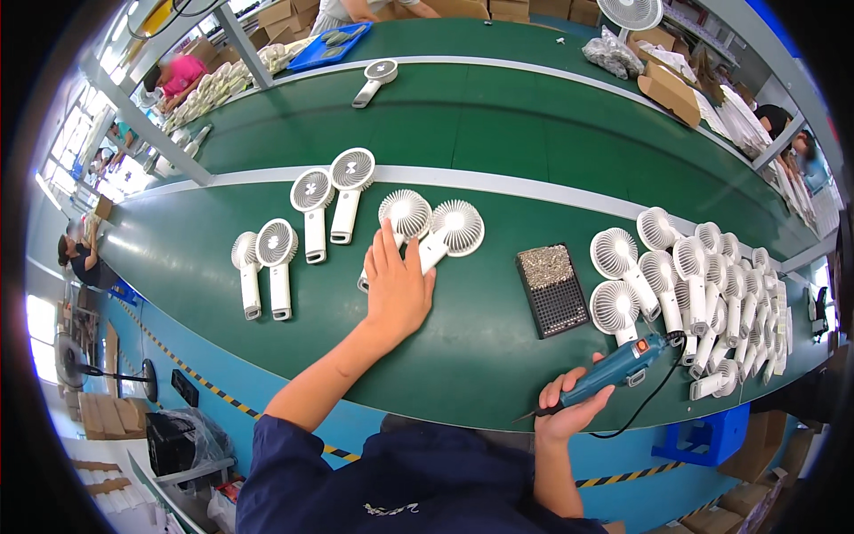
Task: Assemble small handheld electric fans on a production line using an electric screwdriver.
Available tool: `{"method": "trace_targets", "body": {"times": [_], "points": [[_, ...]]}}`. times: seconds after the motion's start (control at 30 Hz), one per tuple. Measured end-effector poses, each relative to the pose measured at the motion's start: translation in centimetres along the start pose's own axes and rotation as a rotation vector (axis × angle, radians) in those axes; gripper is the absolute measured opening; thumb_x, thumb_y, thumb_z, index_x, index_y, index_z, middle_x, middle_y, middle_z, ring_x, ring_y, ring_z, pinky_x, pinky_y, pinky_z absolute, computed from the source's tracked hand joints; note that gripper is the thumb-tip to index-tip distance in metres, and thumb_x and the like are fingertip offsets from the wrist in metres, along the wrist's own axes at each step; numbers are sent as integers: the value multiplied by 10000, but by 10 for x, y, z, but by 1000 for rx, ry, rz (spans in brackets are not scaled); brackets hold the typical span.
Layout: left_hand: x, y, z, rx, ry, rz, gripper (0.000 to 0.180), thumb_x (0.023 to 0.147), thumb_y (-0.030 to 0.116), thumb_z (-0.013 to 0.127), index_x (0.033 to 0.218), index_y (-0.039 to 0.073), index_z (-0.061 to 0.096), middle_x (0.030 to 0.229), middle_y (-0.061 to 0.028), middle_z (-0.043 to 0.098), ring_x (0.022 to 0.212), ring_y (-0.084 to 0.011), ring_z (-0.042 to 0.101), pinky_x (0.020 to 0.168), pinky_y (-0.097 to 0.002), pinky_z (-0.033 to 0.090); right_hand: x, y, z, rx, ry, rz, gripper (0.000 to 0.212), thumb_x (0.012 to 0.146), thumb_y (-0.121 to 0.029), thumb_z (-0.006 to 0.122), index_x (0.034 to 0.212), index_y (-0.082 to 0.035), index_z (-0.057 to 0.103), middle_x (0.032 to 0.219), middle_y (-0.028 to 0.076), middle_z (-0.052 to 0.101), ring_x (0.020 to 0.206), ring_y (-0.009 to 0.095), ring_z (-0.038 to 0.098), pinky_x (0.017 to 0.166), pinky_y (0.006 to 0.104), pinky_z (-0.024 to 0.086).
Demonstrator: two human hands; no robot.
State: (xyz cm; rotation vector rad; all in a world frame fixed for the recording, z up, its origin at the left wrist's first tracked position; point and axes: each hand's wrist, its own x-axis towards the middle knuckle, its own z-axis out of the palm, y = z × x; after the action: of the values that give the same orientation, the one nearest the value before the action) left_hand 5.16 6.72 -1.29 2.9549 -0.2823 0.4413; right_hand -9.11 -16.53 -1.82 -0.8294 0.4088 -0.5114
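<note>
My left hand (398, 289) reaches over two white handheld fans lying side by side, its fingers stretched out on the handle of the left fan (405, 212). The right fan (459, 227) of this pair lies against it, its handle partly behind my fingers. In my right hand (576, 408) is a teal electric screwdriver (614, 367) with an orange switch. Its thin bit points left and a black cord trails from its back end. Between my hands, farther off, lies a black screw tray (556, 303), its far half heaped with small screws and its near half a grid of holes.
Several fans (311, 191) lie to the left on the green table (480, 356). A dense group of fans (694, 267) fills the right end. Beyond a pale rail (534, 185) runs a green belt with one fan (381, 73). A blue tray (329, 46) and other people are farther away.
</note>
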Motion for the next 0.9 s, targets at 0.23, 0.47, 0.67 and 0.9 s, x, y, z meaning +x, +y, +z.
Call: {"method": "trace_targets", "body": {"times": [0.23,0.47,0.67,0.9], "points": [[38,2,-43,-161,101,111,635,854,408,662,1229,-67,471,1459,-399,186,1368,-542,187,1074,-589,213,8,2,1,23,49,79,580,1006,-561,261,1356,-108,352,665,14,414,381,108,371,316,246,328],[278,-123,45,-30,221,52,544,803,300,711,1217,-5,536,1189,-247,576,1107,-416,537,951,-475,432,5,2,-9,-20,-37,71,626,969,-633,296,1283,-93,340,665,44,468,394,161,434,346,311,382],[410,-273,155,265,54,-380,643,942,401,523,1457,75,321,1468,-199,385,1293,-392,435,1040,-508,393,-10,7,-8,18,-5,92,762,918,-623,479,1331,-3,319,707,109,506,448,175,476,419,321,410],[424,-290,193,147,-125,-260,454,963,293,490,1324,23,433,1337,-205,497,1195,-398,492,986,-489,434,-1,12,10,23,62,91,754,921,-606,490,1318,13,322,687,108,504,436,174,476,404,314,412]]}}
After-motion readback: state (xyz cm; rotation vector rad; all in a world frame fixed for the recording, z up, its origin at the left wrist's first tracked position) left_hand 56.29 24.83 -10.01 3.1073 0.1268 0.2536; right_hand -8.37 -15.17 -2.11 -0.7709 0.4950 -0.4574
